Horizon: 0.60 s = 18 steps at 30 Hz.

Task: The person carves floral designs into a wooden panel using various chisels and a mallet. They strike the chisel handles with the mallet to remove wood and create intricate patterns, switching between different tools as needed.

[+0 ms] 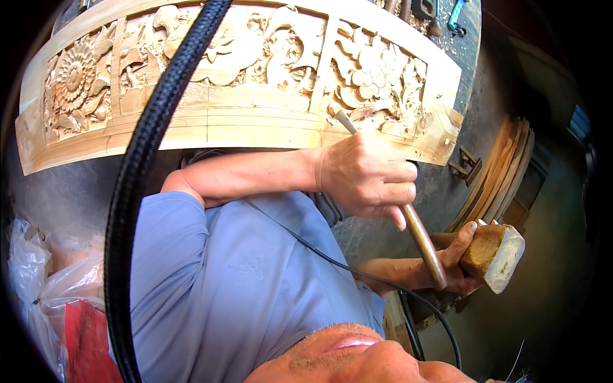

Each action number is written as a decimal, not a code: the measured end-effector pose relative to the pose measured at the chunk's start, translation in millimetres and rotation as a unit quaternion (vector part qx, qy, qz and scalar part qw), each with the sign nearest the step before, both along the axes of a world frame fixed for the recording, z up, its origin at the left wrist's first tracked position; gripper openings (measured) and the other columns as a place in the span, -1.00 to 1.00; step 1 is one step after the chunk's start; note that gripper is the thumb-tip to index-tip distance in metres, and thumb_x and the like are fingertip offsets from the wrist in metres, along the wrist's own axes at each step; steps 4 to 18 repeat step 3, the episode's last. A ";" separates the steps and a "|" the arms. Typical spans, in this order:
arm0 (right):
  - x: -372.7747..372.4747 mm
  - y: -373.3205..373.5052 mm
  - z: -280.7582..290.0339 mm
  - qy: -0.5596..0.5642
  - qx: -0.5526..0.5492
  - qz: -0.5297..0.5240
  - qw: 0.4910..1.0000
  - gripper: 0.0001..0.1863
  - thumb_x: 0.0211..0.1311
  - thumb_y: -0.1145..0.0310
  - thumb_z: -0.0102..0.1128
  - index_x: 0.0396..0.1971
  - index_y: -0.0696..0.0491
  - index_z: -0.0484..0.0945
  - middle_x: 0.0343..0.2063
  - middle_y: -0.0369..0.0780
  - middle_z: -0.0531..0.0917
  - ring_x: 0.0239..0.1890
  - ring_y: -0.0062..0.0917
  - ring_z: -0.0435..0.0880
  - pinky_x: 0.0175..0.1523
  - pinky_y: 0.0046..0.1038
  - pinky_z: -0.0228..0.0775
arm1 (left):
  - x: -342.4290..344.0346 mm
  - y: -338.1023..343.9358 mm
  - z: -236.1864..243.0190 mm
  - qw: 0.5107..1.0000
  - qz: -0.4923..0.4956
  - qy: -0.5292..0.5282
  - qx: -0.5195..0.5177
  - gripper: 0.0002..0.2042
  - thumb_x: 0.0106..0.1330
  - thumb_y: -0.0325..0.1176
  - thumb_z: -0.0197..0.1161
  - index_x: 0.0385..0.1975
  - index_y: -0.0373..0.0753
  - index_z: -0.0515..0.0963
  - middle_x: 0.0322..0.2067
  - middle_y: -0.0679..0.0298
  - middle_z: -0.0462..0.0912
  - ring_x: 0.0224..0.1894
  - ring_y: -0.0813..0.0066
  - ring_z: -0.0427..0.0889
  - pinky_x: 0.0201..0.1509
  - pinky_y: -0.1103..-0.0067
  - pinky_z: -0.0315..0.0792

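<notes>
A long carved wooden panel [255, 118] lies across the bench, with flower and leaf reliefs in framed sections and shavings in the hollows. My left hand [367, 175] is closed around a wood chisel [421, 239]. The chisel's metal blade points at the lower edge of the right-hand flower section; whether its tip touches the wood is hard to tell. Its wooden handle slants down to the right. Below and to the right, my right hand [458, 247] grips a block-shaped wooden mallet [491, 255] with a pale, worn face. The mallet is apart from the chisel's butt end.
Several tools, one a blue tool [456, 16], lie among shavings at the bench's far right. Curved boards [498, 169] are stacked at right, beside a small wooden bracket [466, 166]. A braided black cable [153, 121] crosses the left side. Clear plastic bags [64, 281] sit lower left.
</notes>
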State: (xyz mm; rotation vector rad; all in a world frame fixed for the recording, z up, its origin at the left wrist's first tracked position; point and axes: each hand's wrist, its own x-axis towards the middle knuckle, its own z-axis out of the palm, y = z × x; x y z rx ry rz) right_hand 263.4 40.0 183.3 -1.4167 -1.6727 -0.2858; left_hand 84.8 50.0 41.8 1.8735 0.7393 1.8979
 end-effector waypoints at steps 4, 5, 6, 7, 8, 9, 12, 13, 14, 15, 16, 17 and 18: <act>-7.1 -7.1 4.5 0.006 -0.017 -0.035 0.999 -0.32 0.13 0.60 0.57 0.26 0.41 0.49 -0.06 0.08 0.76 -0.22 -0.29 0.80 -0.13 -0.44 0.78 | -2.3 1.9 3.6 0.999 -0.008 0.003 -0.037 -0.56 0.41 0.12 0.37 -0.46 -0.10 0.45 -0.50 0.34 0.37 -0.55 0.35 0.54 -0.54 0.39 0.43; -7.1 -7.1 4.5 0.006 -0.017 -0.035 0.999 -0.32 0.13 0.60 0.57 0.26 0.41 0.49 -0.06 0.08 0.76 -0.22 -0.29 0.80 -0.13 -0.44 0.78 | -2.3 1.9 3.6 0.999 -0.008 0.003 -0.037 -0.56 0.41 0.12 0.37 -0.46 -0.10 0.45 -0.50 0.34 0.37 -0.55 0.35 0.54 -0.54 0.39 0.43; -7.1 -7.1 4.5 0.006 -0.017 -0.035 0.999 -0.32 0.13 0.60 0.57 0.26 0.41 0.49 -0.06 0.08 0.76 -0.22 -0.29 0.80 -0.13 -0.44 0.78 | -2.3 1.9 3.6 0.999 -0.008 0.003 -0.037 -0.56 0.41 0.12 0.37 -0.46 -0.10 0.45 -0.50 0.34 0.37 -0.55 0.35 0.54 -0.54 0.39 0.43; -7.1 -7.1 4.5 0.006 -0.017 -0.035 0.999 -0.32 0.13 0.60 0.57 0.26 0.41 0.49 -0.06 0.08 0.76 -0.22 -0.29 0.80 -0.13 -0.44 0.78 | -2.3 1.9 3.6 0.999 -0.008 0.003 -0.037 -0.56 0.41 0.12 0.37 -0.46 -0.10 0.45 -0.50 0.34 0.37 -0.55 0.35 0.54 -0.54 0.39 0.43; -7.1 -7.1 4.5 0.006 -0.017 -0.035 0.999 -0.32 0.13 0.60 0.57 0.26 0.41 0.49 -0.06 0.08 0.76 -0.22 -0.29 0.80 -0.13 -0.44 0.78 | -2.3 1.9 3.6 0.999 -0.008 0.003 -0.037 -0.56 0.41 0.12 0.37 -0.46 -0.10 0.45 -0.50 0.34 0.37 -0.55 0.35 0.54 -0.54 0.39 0.43; -7.1 -7.1 4.5 0.006 -0.017 -0.035 0.999 -0.32 0.13 0.60 0.57 0.26 0.41 0.49 -0.06 0.08 0.76 -0.22 -0.29 0.80 -0.13 -0.44 0.78 | -2.3 1.9 3.6 0.999 -0.008 0.003 -0.037 -0.56 0.41 0.12 0.37 -0.46 -0.10 0.45 -0.50 0.34 0.37 -0.55 0.35 0.54 -0.54 0.39 0.43; -7.1 -7.1 4.5 0.006 -0.017 -0.035 0.999 -0.32 0.13 0.60 0.57 0.26 0.41 0.49 -0.06 0.08 0.76 -0.22 -0.29 0.80 -0.13 -0.44 0.78 | -2.3 1.9 3.6 0.999 -0.008 0.003 -0.037 -0.56 0.41 0.12 0.37 -0.46 -0.10 0.45 -0.50 0.34 0.37 -0.55 0.35 0.54 -0.54 0.39 0.43; -7.1 -7.1 4.5 0.006 -0.017 -0.035 0.999 -0.32 0.13 0.60 0.57 0.26 0.41 0.49 -0.06 0.08 0.76 -0.22 -0.29 0.80 -0.13 -0.44 0.78 | -2.3 1.9 3.6 0.999 -0.008 0.003 -0.037 -0.56 0.41 0.12 0.37 -0.46 -0.10 0.45 -0.50 0.34 0.37 -0.55 0.35 0.54 -0.54 0.39 0.43; -7.1 -7.1 4.5 0.006 -0.017 -0.035 0.999 -0.32 0.13 0.60 0.57 0.26 0.41 0.49 -0.06 0.08 0.76 -0.22 -0.29 0.80 -0.13 -0.44 0.78 | -2.3 1.9 3.6 0.999 -0.008 0.003 -0.037 -0.56 0.41 0.12 0.37 -0.46 -0.10 0.45 -0.50 0.34 0.37 -0.55 0.35 0.54 -0.54 0.39 0.43; -7.1 -7.1 4.5 0.006 -0.017 -0.035 0.999 -0.32 0.13 0.60 0.57 0.26 0.41 0.49 -0.06 0.08 0.76 -0.22 -0.29 0.80 -0.13 -0.44 0.78 | -2.3 1.9 3.6 0.999 -0.008 0.003 -0.037 -0.56 0.41 0.12 0.37 -0.46 -0.10 0.45 -0.50 0.34 0.37 -0.55 0.35 0.54 -0.54 0.39 0.43; -7.1 -7.1 4.5 0.006 -0.017 -0.035 0.999 -0.32 0.13 0.60 0.57 0.26 0.41 0.49 -0.06 0.08 0.76 -0.22 -0.29 0.80 -0.13 -0.44 0.78 | -2.3 1.9 3.6 0.999 -0.008 0.003 -0.037 -0.56 0.41 0.12 0.37 -0.46 -0.10 0.45 -0.50 0.34 0.37 -0.55 0.35 0.54 -0.54 0.39 0.43; -7.1 -7.1 4.5 0.006 -0.017 -0.035 0.999 -0.32 0.13 0.60 0.57 0.26 0.41 0.49 -0.06 0.08 0.76 -0.22 -0.29 0.80 -0.13 -0.44 0.78 | -2.3 1.9 3.6 0.999 -0.008 0.003 -0.037 -0.56 0.41 0.12 0.37 -0.46 -0.10 0.45 -0.50 0.34 0.37 -0.55 0.35 0.54 -0.54 0.39 0.43; -7.1 -7.1 4.5 0.006 -0.017 -0.035 0.999 -0.32 0.13 0.60 0.57 0.26 0.41 0.49 -0.06 0.08 0.76 -0.22 -0.29 0.80 -0.13 -0.44 0.78 | -2.3 1.9 3.6 0.999 -0.008 0.003 -0.037 -0.56 0.41 0.12 0.37 -0.46 -0.10 0.45 -0.50 0.34 0.37 -0.55 0.35 0.54 -0.54 0.39 0.43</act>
